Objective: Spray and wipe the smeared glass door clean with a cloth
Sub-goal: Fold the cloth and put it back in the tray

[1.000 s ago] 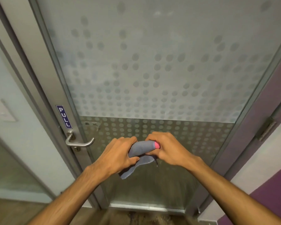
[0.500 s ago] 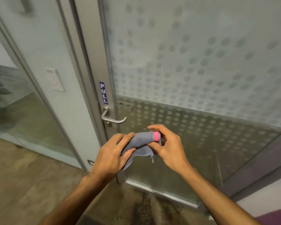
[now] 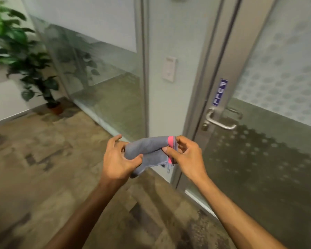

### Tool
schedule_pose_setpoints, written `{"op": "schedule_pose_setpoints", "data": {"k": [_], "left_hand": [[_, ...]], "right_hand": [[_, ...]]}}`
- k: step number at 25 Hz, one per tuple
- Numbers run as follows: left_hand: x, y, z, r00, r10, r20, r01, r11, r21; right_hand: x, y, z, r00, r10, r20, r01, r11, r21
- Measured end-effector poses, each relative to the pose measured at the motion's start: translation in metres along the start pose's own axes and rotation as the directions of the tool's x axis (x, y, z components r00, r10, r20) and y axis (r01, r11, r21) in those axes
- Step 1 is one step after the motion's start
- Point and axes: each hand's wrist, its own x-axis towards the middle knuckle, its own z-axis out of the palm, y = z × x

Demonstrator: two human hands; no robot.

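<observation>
Cloth (image 3: 149,149) bunched btwn both hands, in air near glass door (image 3: 269,159), not touching. Left hand (image 3: 116,159) pinches one end, right hand (image 3: 188,157) pinches pink-edged end. Risk: nothing to spray with in view; dry wipe wd prob spread smears.

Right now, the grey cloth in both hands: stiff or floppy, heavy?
Likely floppy: the grey cloth sags folded between left hand and right hand. Probably light: mere pinches hold it. Loose corner threads may snag.
</observation>
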Motion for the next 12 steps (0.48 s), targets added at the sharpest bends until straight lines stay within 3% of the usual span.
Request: {"op": "schedule_pose_setpoints", "data": {"k": [3,7,10,12], "left_hand": [[-0.003,-0.048,-0.062,0.987,-0.159,-0.006,0.156,0.977,-0.148],[-0.027,-0.103,-0.128,0.97,-0.213,-0.116,0.19,0.964,-0.184],[-0.044,-0.136,-0.159,0.92,-0.269,-0.285,0.229,0.959,-0.166],[-0.051,-0.159,-0.177,0.864,-0.32,-0.389,0.265,0.945,-0.189]], "right_hand": [[0.003,-0.018,0.075,0.996,0.021,0.09,-0.026,0.998,0.057],[0.001,-0.047,0.166,0.973,0.008,0.23,-0.031,0.995,0.096],[-0.007,-0.065,0.228,0.944,-0.091,0.318,0.099,0.995,-0.007],[-0.013,-0.073,0.267,0.873,-0.225,0.432,0.252,0.968,-0.004]]}}
